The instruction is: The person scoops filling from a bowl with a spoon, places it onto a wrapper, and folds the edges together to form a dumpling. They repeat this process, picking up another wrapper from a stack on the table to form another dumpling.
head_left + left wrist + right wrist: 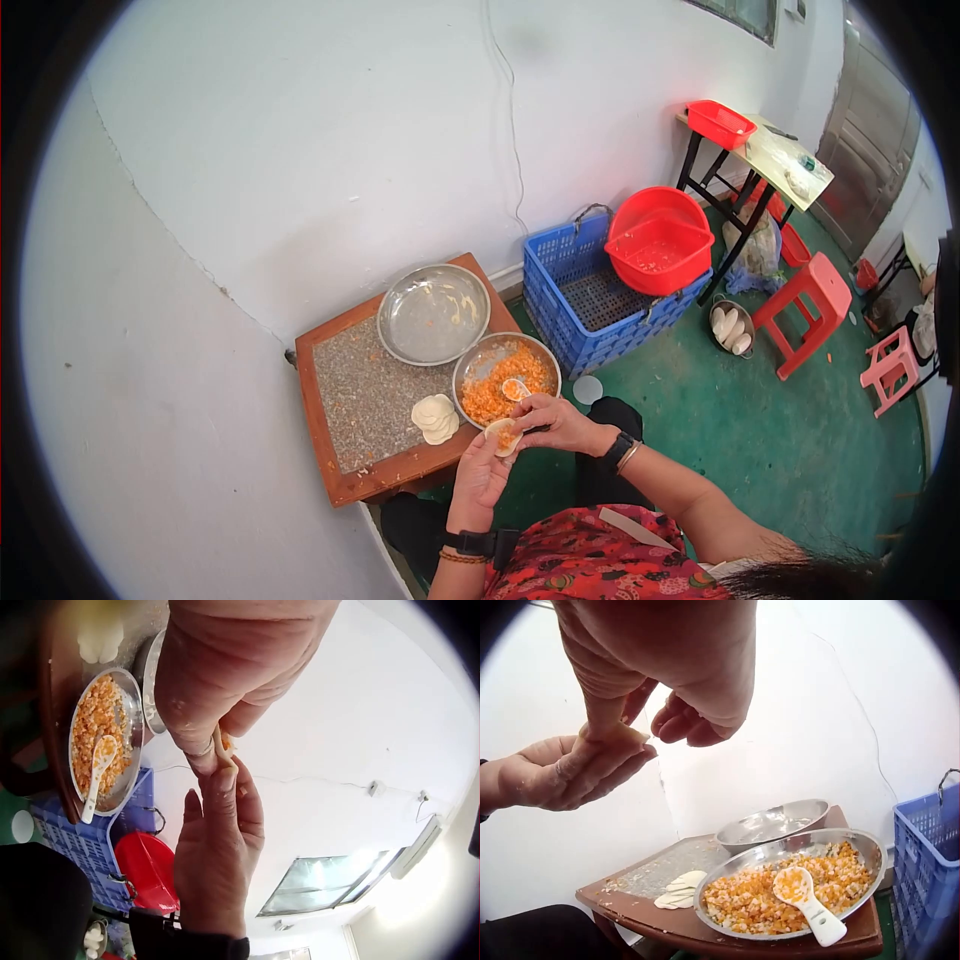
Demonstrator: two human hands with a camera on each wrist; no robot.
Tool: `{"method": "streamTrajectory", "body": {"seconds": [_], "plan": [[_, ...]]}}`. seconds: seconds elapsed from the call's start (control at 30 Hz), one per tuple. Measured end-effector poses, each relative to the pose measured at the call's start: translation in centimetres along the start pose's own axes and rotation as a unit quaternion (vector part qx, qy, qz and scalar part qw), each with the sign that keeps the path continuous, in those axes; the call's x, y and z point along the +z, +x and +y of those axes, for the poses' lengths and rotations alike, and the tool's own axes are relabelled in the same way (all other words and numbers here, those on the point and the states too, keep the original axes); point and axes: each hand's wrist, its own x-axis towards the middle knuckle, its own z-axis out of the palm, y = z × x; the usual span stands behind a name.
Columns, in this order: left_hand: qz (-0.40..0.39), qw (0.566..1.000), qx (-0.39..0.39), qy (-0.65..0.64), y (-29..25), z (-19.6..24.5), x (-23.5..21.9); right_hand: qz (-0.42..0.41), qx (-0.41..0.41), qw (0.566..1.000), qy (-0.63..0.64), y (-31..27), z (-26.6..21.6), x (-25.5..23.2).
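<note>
A round dumpling wrapper (pixel 503 437) with orange filling on it is held by my left hand (pixel 482 478), thumb and fingers at its edge. My right hand (pixel 562 424) pinches the wrapper's other side; the right wrist view has it folded between the fingers. Just beyond my hands, a steel bowl (pixel 474 372) holds chopped orange and white filling (pixel 739 896). A white spoon (pixel 804 900) lies in the filling, its handle over the rim. To the left, a stack of pale wrappers (pixel 435 418) sits on the small table (pixel 360 390).
A second steel bowl (pixel 430 315) with pale residue stands at the table's back. Right of the table is a blue plastic crate (pixel 570 335) with red basins (pixel 655 250) on it. Farther right are a red stool (pixel 815 305) and a pan of white vegetables (pixel 733 330).
</note>
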Motion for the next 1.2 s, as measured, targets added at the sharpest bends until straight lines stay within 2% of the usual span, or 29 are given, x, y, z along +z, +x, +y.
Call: {"method": "streamTrajectory", "body": {"seconds": [0.13,0.33,0.53,0.63,0.83,0.93,1.03,1.2], "plan": [[0.001,1.0,0.011,0.01,0.1,-0.3,-0.2,-0.018,-0.022,0.999,-0.02,0.5,-1.1,-0.3],[-0.001,0.999,0.029,-0.015,-0.4,-0.1,0.7,0.032,-0.015,0.999,-0.012,0.7,-1.3,0.3],[-0.04,0.983,0.095,0.151,-1.3,-0.2,1.4,0.072,0.032,0.996,0.038,0.9,-1.6,0.9],[-0.018,0.982,0.092,0.162,-1.5,-0.2,1.9,0.035,0.133,0.984,0.115,0.6,-1.6,1.0],[0.002,0.982,0.101,0.159,-1.7,-0.3,2.1,0.053,0.123,0.968,0.213,0.1,-1.1,1.9],[0.014,0.954,0.15,0.258,-1.8,-0.4,2.1,0.074,0.111,0.973,0.19,-0.1,-1.3,2.1],[0.019,0.935,0.202,0.291,-1.7,-0.9,1.6,0.081,0.131,0.954,0.259,-0.2,-1.6,2.5],[0.045,0.916,0.236,0.321,-1.8,-1.1,1.1,0.077,0.112,0.946,0.294,-0.3,-1.6,2.8]]}}
